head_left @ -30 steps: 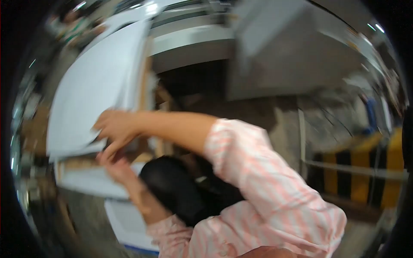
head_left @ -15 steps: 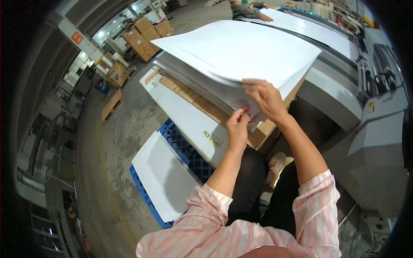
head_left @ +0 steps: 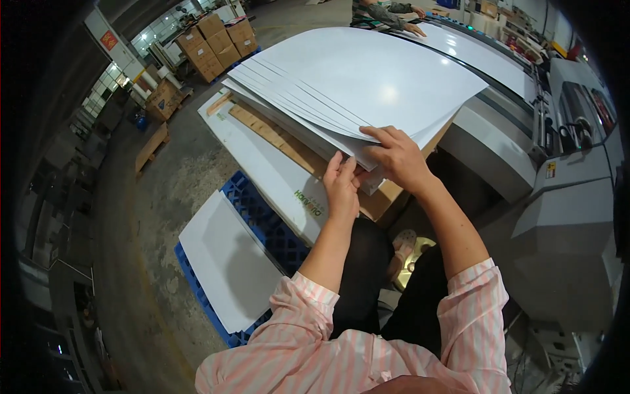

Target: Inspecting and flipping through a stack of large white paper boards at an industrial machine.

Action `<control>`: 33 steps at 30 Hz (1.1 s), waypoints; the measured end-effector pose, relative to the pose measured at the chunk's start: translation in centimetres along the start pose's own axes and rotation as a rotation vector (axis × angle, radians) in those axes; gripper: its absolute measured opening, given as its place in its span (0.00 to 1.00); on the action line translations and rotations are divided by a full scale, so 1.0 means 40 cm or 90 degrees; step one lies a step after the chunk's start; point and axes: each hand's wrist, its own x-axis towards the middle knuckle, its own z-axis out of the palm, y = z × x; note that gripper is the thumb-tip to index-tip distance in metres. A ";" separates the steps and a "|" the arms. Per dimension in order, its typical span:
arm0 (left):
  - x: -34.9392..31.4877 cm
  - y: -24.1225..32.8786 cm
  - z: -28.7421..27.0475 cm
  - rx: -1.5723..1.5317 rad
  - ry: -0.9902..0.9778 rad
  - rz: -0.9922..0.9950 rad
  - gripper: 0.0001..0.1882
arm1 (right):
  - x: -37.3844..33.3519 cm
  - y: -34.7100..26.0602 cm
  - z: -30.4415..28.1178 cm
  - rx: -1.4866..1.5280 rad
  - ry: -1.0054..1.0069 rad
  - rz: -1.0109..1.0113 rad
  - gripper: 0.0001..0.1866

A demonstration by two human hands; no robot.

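Note:
A stack of large glossy white sheets (head_left: pixel 380 72) lies before me, its upper sheets fanned in steps along the left edge. At the near corner, my right hand (head_left: pixel 401 159) is closed, with its fingers on top of the sheets and its thumb tucked at their edge. Just left of it, my left hand (head_left: pixel 341 187) is held palm up, fingers apart, the tips touching the edge of the lower sheets. Part of its fingers is hidden by the corner. Under the stack are a wooden board (head_left: pixel 279 140) and a white panel (head_left: pixel 262 164) with green lettering.
A blue plastic pallet (head_left: pixel 239 187) at lower left bears more white sheets (head_left: pixel 230 262). To the right stands a grey machine (head_left: pixel 564 223). Another person's hand (head_left: pixel 415 29) rests by a white sheet on the far machine bed. Cardboard boxes (head_left: pixel 203 52) stand at far left.
The raised upper sheets have come down and now show fanned edges on the left. My left hand has moved slightly left and its fingers have spread. My right hand stays at the corner.

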 end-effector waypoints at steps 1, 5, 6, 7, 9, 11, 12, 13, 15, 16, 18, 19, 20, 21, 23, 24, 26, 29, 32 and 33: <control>-0.002 -0.003 -0.005 0.016 0.026 0.001 0.17 | -0.007 0.000 -0.003 0.010 -0.023 0.049 0.16; -0.002 -0.009 -0.013 0.040 0.011 -0.005 0.18 | -0.038 0.017 0.006 0.049 -0.045 0.075 0.15; -0.004 -0.005 -0.006 0.061 0.016 -0.003 0.16 | -0.035 0.007 0.002 0.074 -0.036 0.072 0.14; -0.006 -0.002 -0.003 0.082 0.022 -0.001 0.15 | -0.032 0.000 -0.001 0.099 -0.026 0.068 0.13; -0.001 -0.004 -0.005 0.083 0.034 0.001 0.17 | -0.024 -0.004 -0.018 0.073 -0.050 0.060 0.13; 0.002 0.000 -0.003 0.083 0.042 0.004 0.19 | -0.019 -0.003 -0.021 0.043 -0.073 0.050 0.13; 0.003 0.003 -0.001 0.044 0.019 0.005 0.20 | -0.021 0.005 -0.006 0.046 -0.057 0.076 0.14; 0.005 0.004 0.001 0.005 -0.005 0.006 0.21 | -0.023 0.013 0.005 0.049 -0.040 0.102 0.15; 0.007 0.002 0.000 0.017 -0.006 0.010 0.21 | -0.024 0.020 0.017 0.048 -0.013 0.112 0.14; 0.008 0.002 -0.003 0.030 -0.007 0.015 0.22 | -0.020 0.021 0.021 0.048 0.016 0.121 0.13; 0.010 0.000 -0.004 0.039 0.010 0.013 0.22 | -0.012 0.021 0.024 0.045 0.035 0.121 0.12; 0.011 -0.001 -0.002 0.048 0.026 0.011 0.22 | -0.007 0.022 0.024 0.040 0.054 0.121 0.12; 0.010 -0.003 0.003 0.050 0.024 0.013 0.22 | -0.002 0.024 0.031 0.040 0.057 0.121 0.12; 0.003 -0.008 0.019 0.082 0.078 0.026 0.22 | -0.004 0.030 0.043 0.091 0.055 0.145 0.11; 0.001 -0.016 0.042 0.114 0.126 0.039 0.22 | -0.001 0.058 0.055 0.250 0.074 0.200 0.12; 0.000 -0.011 0.036 0.166 0.134 0.064 0.18 | 0.014 0.049 0.056 0.253 0.078 0.199 0.12; -0.001 -0.006 0.015 0.222 0.140 0.093 0.14 | 0.045 0.033 0.051 0.727 0.255 0.658 0.14; -0.009 -0.013 -0.006 0.160 0.034 0.010 0.15 | 0.043 0.062 0.050 0.734 0.356 0.649 0.18; -0.031 -0.015 0.023 0.176 0.058 -0.003 0.10 | 0.018 0.048 0.031 0.512 0.267 0.588 0.15; -0.028 -0.016 0.019 0.176 0.060 0.004 0.10 | 0.017 0.037 0.029 0.415 0.233 0.402 0.13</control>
